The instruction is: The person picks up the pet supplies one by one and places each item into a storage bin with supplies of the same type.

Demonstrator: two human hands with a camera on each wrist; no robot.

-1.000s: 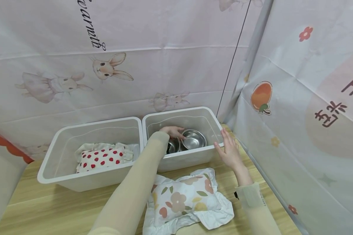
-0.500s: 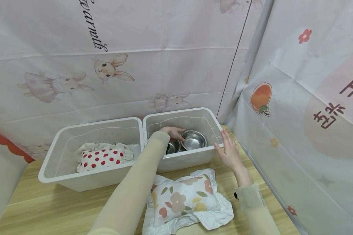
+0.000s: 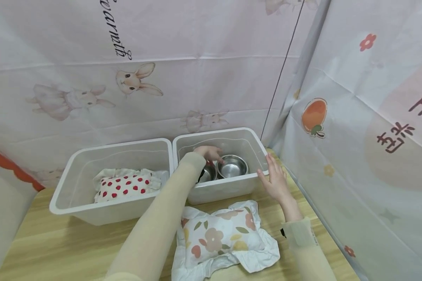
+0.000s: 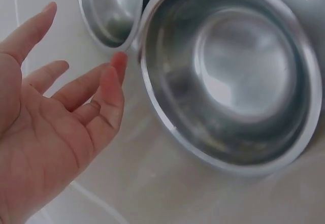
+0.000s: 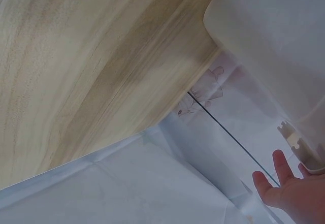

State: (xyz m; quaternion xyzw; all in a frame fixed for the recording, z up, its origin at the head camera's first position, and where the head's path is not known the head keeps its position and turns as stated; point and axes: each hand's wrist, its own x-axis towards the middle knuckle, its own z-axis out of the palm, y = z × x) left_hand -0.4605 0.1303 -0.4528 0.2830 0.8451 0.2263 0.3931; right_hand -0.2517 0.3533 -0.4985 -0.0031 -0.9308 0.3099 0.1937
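Two round steel bowls stand side by side in the right-hand white bin (image 3: 225, 186). The right bowl (image 3: 233, 168) shows its inside, while the left bowl (image 3: 208, 174) is partly covered by my left hand (image 3: 209, 153). In the left wrist view, my left hand (image 4: 66, 112) holds nothing; its fingers are loosely bent beside the rim of the nearer bowl (image 4: 244, 66). Part of the other bowl (image 4: 112, 10) appears at the top. My right hand (image 3: 276, 181) rests on the bin's front right corner with extended fingers.
A second white bin (image 3: 102, 218) stands left of the first, with a red-spotted pillow (image 3: 124, 187) inside. In front, a floral frilled pillow (image 3: 225, 236) lies on the wooden table (image 3: 67, 249). Printed cloth walls (image 3: 204, 86) rise behind and at the right.
My left hand has risen slightly inside the bin and its fingers have drawn up from the bowls. The right hand stays on the bin's corner. The head view has shifted a little.
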